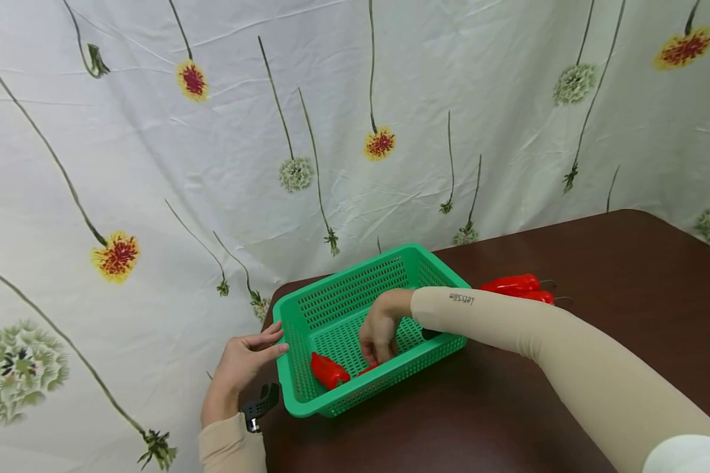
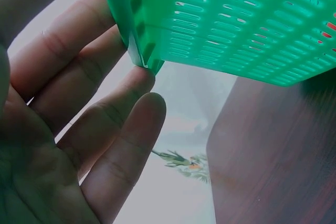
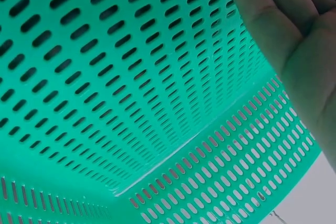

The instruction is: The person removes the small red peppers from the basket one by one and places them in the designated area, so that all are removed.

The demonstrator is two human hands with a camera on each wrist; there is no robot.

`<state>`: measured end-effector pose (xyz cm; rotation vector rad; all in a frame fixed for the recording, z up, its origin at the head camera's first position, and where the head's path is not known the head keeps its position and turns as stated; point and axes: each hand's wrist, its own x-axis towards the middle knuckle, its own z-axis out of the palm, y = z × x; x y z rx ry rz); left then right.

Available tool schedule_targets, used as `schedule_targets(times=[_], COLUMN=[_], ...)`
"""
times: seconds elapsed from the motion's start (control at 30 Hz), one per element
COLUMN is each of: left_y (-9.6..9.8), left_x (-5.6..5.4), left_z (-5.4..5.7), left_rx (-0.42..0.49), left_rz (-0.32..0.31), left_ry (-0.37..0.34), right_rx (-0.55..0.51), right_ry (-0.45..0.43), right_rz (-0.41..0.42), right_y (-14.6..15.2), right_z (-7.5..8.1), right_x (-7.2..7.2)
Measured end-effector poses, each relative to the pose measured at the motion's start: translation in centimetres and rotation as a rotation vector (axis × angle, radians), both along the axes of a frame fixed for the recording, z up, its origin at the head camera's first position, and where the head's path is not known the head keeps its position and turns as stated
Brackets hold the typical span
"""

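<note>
lying in basket (image 1: pixel 292 369) | red peppers (image 1: pixel 329 372) | hands (image 1: pixel 381 330) (image 1: pixel 245 364): right inside, left outside

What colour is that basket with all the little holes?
The basket is bright green; the head view shows it best.

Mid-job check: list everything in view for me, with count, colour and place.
Wood-look table: one, dark brown, lower part of the head view.
Printed flower cloth: one, white, behind the table.
Rectangular perforated plastic basket: one, green, on the table's left part.
Glossy elongated peppers inside: at least two, red, one near the basket's left end, one mostly hidden at the right hand.
Glossy elongated peppers outside: at least two, red, right of the basket, partly behind the right arm.
Wrist devices: two, black, one per wrist.
Fabric arm sleeves: two, beige, one per arm.
Hands: two, bare; left hand touching the basket's left rim, right reaching inside.
</note>
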<state>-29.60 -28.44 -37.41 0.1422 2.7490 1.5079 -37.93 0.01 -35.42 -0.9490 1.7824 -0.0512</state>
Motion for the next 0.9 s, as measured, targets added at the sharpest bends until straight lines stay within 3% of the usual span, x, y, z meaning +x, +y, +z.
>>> schedule_targets(times=[0.43, 0.9], left_y=[-0.2, -0.3], left_x=[0.4, 0.0], left_z=[-0.2, -0.1], left_rx=[0.003, -0.001], left_rz=[-0.013, -0.029], left_ry=[0.0, 0.0], right_rx=[-0.019, -0.185], right_ry=[0.01, 0.017], right_rz=[0.005, -0.09], right_y=[0.1, 1.9], right_z=[0.0, 1.4], right_x=[-0.1, -1.3])
